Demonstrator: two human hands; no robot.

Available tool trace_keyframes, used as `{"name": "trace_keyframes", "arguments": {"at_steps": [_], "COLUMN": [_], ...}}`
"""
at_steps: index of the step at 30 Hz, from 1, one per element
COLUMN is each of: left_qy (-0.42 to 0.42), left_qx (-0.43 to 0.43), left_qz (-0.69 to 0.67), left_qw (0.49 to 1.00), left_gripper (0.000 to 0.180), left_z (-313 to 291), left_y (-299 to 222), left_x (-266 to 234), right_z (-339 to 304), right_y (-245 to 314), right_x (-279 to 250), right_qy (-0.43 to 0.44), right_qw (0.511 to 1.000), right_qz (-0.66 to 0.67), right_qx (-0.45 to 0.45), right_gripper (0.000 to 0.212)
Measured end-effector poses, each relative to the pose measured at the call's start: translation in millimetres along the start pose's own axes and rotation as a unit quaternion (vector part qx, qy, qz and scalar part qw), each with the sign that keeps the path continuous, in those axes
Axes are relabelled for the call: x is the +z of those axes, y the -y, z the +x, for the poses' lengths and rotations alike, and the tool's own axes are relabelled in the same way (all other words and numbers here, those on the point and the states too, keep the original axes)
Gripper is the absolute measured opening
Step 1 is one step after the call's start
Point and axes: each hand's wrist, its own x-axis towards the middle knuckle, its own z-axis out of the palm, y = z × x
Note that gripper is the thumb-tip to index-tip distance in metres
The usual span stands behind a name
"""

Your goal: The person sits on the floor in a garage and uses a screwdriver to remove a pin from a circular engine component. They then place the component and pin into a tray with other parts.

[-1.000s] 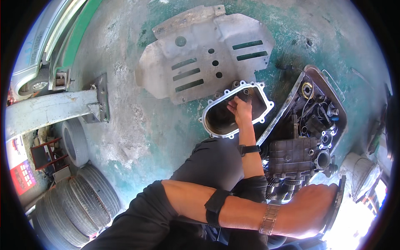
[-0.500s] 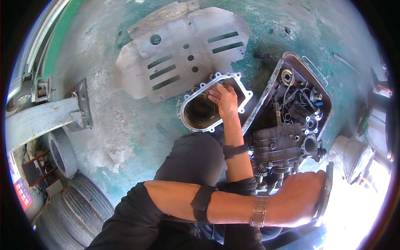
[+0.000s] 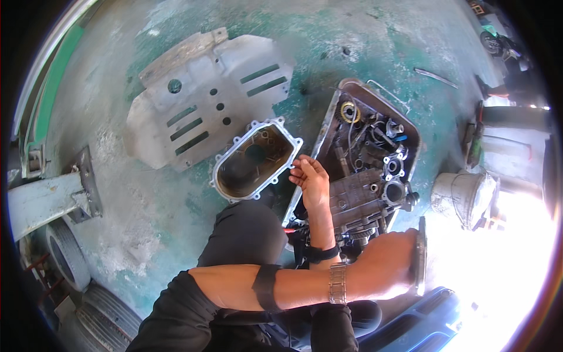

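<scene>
Grey cast-metal cover with a bolt-hole flange point(image 3: 255, 159) is seen lying open side up on the green-painted concrete floor point(image 3: 363, 41), at about ten o'clock from the right hand point(image 3: 311, 179) and just beside it. That hand is raised palm-up between the cover and a long metal tray of greasy gears and engine parts point(image 3: 369, 158); its fingers point(image 3: 302, 170) are loosely curled and slightly apart, with nothing pinched between them. The left forearm is laid across the lap toward three o'clock, a metal watch worn at the wrist. The left hand point(image 3: 390, 264) is closed around the edge of a flat dark metal plate point(image 3: 420, 255). A slotted grey skid plate point(image 3: 205, 100) lies at eleven o'clock.
</scene>
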Motion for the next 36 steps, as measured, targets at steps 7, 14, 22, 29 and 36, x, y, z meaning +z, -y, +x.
{"name": "trace_keyframes", "arguments": {"at_steps": [7, 14, 22, 29, 36], "left_qy": [0.019, 0.002, -0.075, -0.199, -0.289], "left_qx": [-0.004, 0.091, 0.108, 0.051, 0.001], "left_qz": [-0.004, 0.058, -0.073, -0.267, -0.057], "left_qw": [1.000, 0.994, 0.989, 0.942, 0.956], "left_gripper": [0.040, 0.037, 0.051, 0.057, 0.062], "left_z": [4.8, 15.2, 24.5, 36.3, 28.1], "left_y": [13.9, 22.8, -19.9, -16.2, 11.1], "left_x": [10.0, 7.8, -52.6, -79.5, -87.6], "right_z": [-15.1, -41.4, -48.3, -18.4, 64.7], "right_y": [38.9, 114.0, 263.4, 322.5, 298.6], "right_x": [-31.9, -105.9, -224.4, -344.3, -389.3], "right_qy": [-0.024, -0.092, -0.200, -0.453, -0.364], "right_qw": [0.999, 0.985, 0.926, 0.595, 0.609], "right_qz": [-0.010, -0.090, -0.247, -0.583, -0.651], "right_qx": [-0.032, -0.110, -0.203, -0.319, -0.272], "right_gripper": [0.027, 0.029, 0.036, 0.035, 0.035]}}
